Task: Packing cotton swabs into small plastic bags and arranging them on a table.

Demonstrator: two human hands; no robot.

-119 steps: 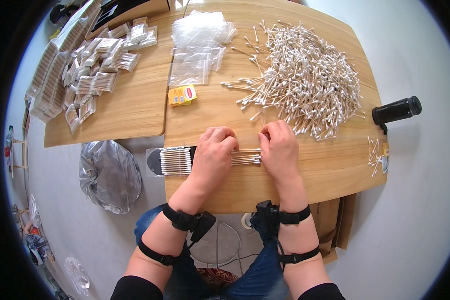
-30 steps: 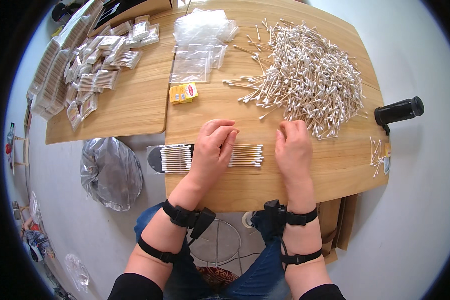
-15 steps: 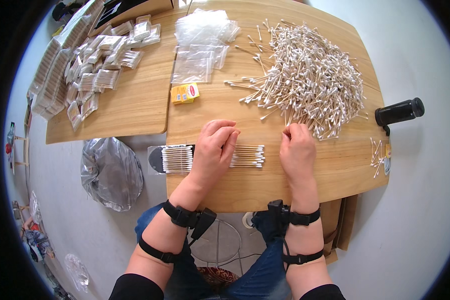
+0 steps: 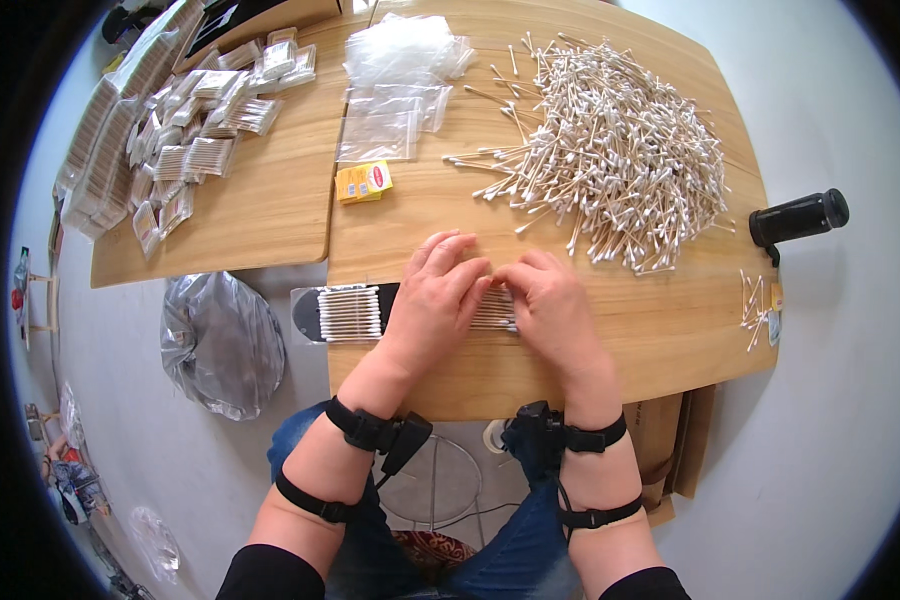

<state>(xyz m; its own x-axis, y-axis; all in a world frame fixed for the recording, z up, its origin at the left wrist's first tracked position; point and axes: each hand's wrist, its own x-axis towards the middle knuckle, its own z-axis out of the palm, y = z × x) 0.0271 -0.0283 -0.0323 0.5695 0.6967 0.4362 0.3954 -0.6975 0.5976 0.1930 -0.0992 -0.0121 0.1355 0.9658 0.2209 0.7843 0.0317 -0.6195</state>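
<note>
Cotton swabs (image 4: pixel 635 160) crowd a wooden table (image 4: pixel 670 335) above grey floor (image 4: pixel 820 430), near curled fingers (image 4: pixel 458 278) whose grip is unclear.

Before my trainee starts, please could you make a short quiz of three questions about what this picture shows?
1. True or false: the large loose pile of wooden-stemmed, white-tipped cotton swabs lies to the right of the flat transparent plastic bags.
2. Multiple choice: what lies just below those bags in the picture? (a) small yellow rectangular cards; (b) a black cylindrical object.
3. Open: which bare hand is nearest to the neat row of cotton swabs in plain view?

Key: 1. True. 2. a. 3. The left hand.
</note>
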